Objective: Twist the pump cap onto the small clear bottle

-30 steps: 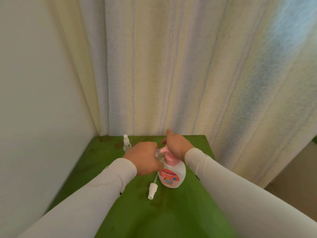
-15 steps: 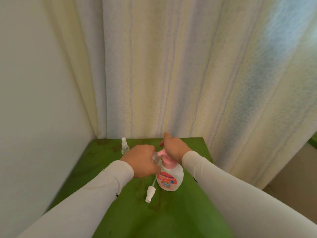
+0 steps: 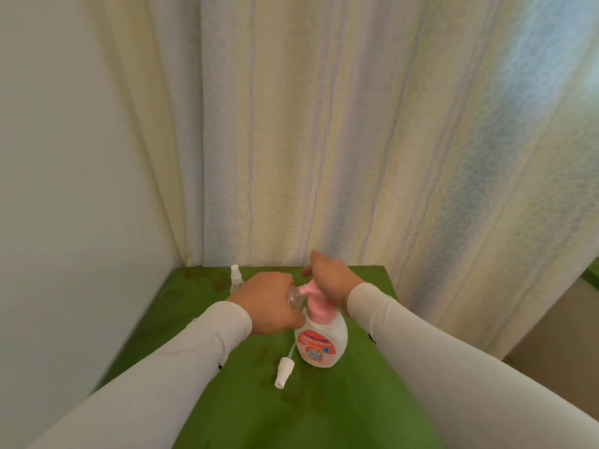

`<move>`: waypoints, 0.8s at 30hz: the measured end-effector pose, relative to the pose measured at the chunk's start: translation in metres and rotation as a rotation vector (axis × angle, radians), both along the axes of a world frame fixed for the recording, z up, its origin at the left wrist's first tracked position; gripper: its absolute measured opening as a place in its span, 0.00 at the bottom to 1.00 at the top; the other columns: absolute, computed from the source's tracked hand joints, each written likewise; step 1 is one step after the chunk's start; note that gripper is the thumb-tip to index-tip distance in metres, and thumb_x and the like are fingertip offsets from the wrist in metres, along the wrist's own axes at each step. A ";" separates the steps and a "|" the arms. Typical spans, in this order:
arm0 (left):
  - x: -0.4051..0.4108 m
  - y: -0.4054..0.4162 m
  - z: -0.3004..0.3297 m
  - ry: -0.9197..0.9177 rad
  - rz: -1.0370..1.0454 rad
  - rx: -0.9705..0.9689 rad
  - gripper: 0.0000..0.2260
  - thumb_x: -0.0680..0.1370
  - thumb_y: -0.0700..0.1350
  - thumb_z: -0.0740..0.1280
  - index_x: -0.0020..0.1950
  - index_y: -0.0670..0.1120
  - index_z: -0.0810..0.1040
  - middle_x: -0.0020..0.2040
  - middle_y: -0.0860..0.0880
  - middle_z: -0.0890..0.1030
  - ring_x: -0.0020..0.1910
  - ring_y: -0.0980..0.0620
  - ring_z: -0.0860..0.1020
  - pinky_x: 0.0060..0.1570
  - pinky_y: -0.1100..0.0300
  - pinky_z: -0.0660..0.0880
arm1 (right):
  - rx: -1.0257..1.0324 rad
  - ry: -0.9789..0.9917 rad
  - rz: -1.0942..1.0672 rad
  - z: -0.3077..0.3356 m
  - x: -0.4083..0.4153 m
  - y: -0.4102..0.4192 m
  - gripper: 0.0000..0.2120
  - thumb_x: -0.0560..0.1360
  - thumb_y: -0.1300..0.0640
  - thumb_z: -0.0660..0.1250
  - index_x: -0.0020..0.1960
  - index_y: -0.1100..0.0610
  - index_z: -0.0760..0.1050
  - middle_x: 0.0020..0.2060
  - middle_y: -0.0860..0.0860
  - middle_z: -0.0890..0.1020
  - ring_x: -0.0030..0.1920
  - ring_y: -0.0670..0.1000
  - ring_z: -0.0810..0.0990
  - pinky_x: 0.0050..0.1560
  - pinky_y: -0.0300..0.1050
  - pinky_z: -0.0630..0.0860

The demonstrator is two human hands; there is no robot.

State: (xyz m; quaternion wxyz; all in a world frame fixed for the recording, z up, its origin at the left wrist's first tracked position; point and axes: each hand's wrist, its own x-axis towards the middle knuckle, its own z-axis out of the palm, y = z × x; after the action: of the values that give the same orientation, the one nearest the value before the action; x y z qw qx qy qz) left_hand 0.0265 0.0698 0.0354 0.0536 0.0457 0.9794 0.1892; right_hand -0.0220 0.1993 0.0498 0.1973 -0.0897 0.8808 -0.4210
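Left hand (image 3: 270, 306) curls around a small clear bottle (image 3: 295, 297), mouth held right at the pink spout of the soap bottle (image 3: 321, 338) standing mid-table (image 3: 324, 416); right hand (image 3: 330, 280) lies on the pump head, grip flat and pressing, not pinching. The small bottle's sprayer cap (image 3: 284, 372) lies loose just in front of the soap bottle, so it's uncapped and filling looks underway; fill level unreadable, recapping still left. Second small spray bottle (image 3: 236, 279) stands behind-left of the soap bottle, capped and apart from both hands.
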 end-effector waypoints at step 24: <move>0.000 -0.001 0.001 0.002 -0.017 -0.020 0.10 0.67 0.50 0.70 0.35 0.50 0.68 0.35 0.51 0.74 0.34 0.53 0.74 0.34 0.58 0.69 | -0.085 -0.011 -0.051 -0.001 0.001 0.000 0.21 0.81 0.52 0.48 0.64 0.63 0.70 0.60 0.62 0.76 0.53 0.56 0.75 0.53 0.49 0.72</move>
State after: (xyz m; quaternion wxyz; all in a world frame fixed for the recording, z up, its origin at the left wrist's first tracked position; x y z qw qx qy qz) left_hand 0.0268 0.0691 0.0367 0.0547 0.0539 0.9809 0.1788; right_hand -0.0213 0.1990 0.0487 0.1875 -0.0732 0.8629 -0.4635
